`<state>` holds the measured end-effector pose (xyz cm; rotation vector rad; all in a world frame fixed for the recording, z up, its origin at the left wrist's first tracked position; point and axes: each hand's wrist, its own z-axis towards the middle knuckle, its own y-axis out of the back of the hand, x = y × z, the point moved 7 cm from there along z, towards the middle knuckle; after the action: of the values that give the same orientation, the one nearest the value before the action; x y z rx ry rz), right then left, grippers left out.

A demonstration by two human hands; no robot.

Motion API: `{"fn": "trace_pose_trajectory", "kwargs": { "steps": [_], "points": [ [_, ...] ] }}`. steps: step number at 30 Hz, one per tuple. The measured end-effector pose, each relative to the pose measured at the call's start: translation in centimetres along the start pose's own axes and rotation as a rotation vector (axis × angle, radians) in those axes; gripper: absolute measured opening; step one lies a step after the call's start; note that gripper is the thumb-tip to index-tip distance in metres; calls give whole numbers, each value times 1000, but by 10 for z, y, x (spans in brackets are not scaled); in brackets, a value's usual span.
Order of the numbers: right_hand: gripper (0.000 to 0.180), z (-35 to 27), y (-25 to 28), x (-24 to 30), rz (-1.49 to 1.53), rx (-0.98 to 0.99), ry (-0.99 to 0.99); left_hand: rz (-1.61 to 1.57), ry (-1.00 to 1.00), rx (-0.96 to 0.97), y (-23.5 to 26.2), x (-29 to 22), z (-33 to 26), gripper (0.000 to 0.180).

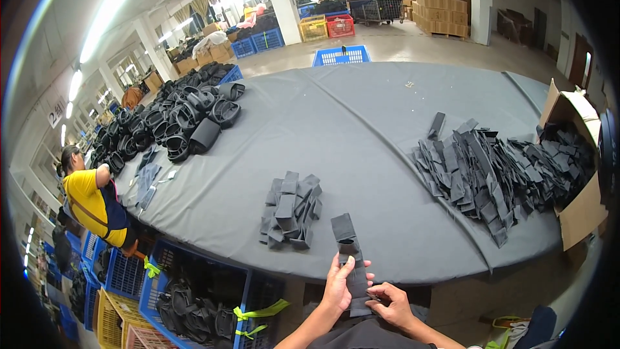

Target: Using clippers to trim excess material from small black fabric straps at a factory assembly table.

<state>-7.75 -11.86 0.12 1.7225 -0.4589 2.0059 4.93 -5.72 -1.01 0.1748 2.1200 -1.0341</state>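
Upright over the near edge of the table, a dark grey fabric strip (343,226) with a folded, pocket-like opening is gripped in my left hand (337,287), thumb across its front. My right hand (394,309) is closed at the strip's lower right edge. Something small and dark shows at its fingertips, but I cannot make out what it is. Just beyond the left hand, a small pile of similar grey strips (289,210) lies on the table. To the right spreads a much larger heap of strips (481,178).
The large table (361,148) has a grey cover. An open cardboard box (584,213) at right holds more strips. Black rounded pouches (187,123) are heaped at far left, near a person in yellow (90,194). Blue crates (152,291) stand below the left edge.
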Motion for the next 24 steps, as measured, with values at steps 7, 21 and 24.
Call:
{"fn": "trace_pose_trajectory", "kwargs": {
  "steps": [7, 21, 24],
  "points": [
    [24, 1, -5, 7, -170, 47, 36, 5, -11, -2, 0, -2, 0, 28],
    [23, 18, 4, 30, -238, -29, -46, 127, -203, 5, -10, -5, -12, 38],
    [26, 31, -3, 20, -313, -38, 109, 123, -151, -52, -3, -5, -5, 42]
  ]
}}
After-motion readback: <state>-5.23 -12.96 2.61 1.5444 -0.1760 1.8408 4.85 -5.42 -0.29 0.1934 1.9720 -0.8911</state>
